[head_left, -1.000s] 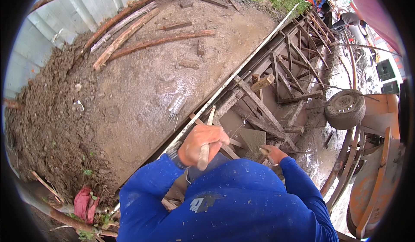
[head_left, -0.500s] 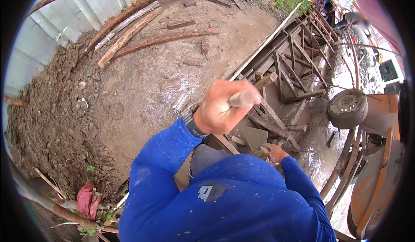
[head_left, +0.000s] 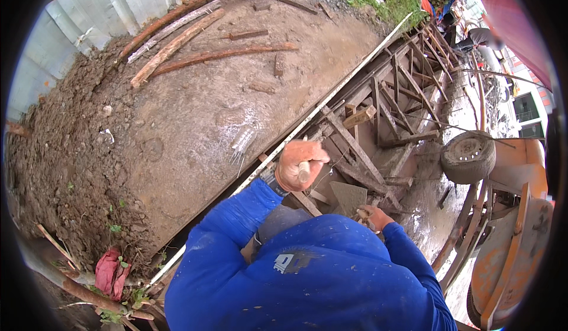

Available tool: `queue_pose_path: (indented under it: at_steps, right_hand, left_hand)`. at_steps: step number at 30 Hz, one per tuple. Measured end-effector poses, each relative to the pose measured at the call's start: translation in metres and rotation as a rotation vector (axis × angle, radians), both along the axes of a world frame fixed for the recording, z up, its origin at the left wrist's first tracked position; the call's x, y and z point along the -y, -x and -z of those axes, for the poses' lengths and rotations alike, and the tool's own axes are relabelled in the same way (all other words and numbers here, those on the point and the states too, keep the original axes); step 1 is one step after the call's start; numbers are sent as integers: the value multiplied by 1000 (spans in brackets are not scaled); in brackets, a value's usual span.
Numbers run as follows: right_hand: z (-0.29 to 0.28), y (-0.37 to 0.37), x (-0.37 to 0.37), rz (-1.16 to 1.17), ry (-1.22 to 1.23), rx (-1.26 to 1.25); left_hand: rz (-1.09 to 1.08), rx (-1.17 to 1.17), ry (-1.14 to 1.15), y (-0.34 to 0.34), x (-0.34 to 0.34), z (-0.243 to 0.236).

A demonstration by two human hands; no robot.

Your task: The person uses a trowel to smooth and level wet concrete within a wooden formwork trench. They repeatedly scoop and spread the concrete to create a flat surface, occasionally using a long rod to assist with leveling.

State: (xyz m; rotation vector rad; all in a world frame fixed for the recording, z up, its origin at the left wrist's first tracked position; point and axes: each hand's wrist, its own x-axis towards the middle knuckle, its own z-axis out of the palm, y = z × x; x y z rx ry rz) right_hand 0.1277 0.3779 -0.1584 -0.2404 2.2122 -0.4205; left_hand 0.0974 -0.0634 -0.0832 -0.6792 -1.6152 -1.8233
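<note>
My left hand (head_left: 300,164), with a dark band at its wrist, is closed around a rounded pale handle (head_left: 304,172). Only the butt end of the handle shows; its other end is hidden. Below and to the right, my right hand (head_left: 376,217) is closed, low beside the timber framing (head_left: 361,147). What its fingers hold is too small and covered to make out. A flat grey angular piece (head_left: 348,196) stands just left of the right hand, among the muddy boards.
A long pale edge (head_left: 361,66) runs diagonally beside the braced formwork. Muddy ground with loose poles (head_left: 177,48) lies left. At right are a wheel (head_left: 468,156) and an orange, rusty machine body (head_left: 503,260). Another person (head_left: 480,37) is at the far right.
My left hand has come down and slightly left with the handle, nearer the framing's pale edge. My right hand stays in nearly the same place. The view has shifted a little.
</note>
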Motion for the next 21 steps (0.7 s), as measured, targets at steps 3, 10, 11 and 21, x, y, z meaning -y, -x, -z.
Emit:
queue_pose_path:
  at_steps: [3,10,11,21]
  right_hand:
    - [8,4,0,-31,2,23]
    - [18,8,18,-84,40,25]
    - [18,15,25,-83,28,55]
    - [31,21,25,-115,174,-28]
  left_hand:
    - [-5,141,105,-17,-6,15]
    - [83,216,140,-33,30,-70]
    - [79,203,176,-29,33,-76]
    - [308,252,238,52,5,-126]
